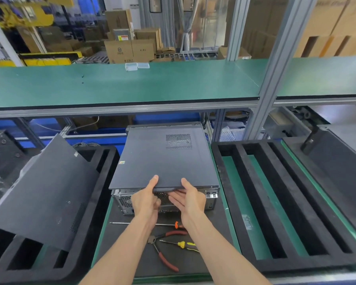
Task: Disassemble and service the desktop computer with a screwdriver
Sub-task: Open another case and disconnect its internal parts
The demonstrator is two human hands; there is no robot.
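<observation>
Green matting covers the workbench (103, 239) that fills the lower frame, with a dark mat at centre where I am working. Nearest to me, low in the centre, lie the tools: red-handled pliers (162, 250), a yellow-handled screwdriver (182, 244) and a long orange-handled screwdriver (146, 224), all parked just behind my wrists, I judge so they stay within reach without blocking the case.

Just above them, my left hand (145, 202) and right hand (190, 199) meet at the near edge of the side panel (152, 161) of the desktop computer (164, 200), which lies flat at frame centre with its rear ports facing me. Each thumb rests on top of the panel; the left fingers curl under the lip, so that hand grasps it. The right fingers lie straighter beneath the edge, supporting more than clenching. I take this paired hold as the way to slide or lift the panel evenly off the chassis.

At the left of the frame, a loose dark panel (45, 192) leans across a black foam tray (103, 202), seemingly set aside. On the right, another slotted foam tray (261, 202) waits, probably for removed parts. Farther up runs a green shelf (132, 85), with stacked cardboard boxes (130, 50) beyond.
</observation>
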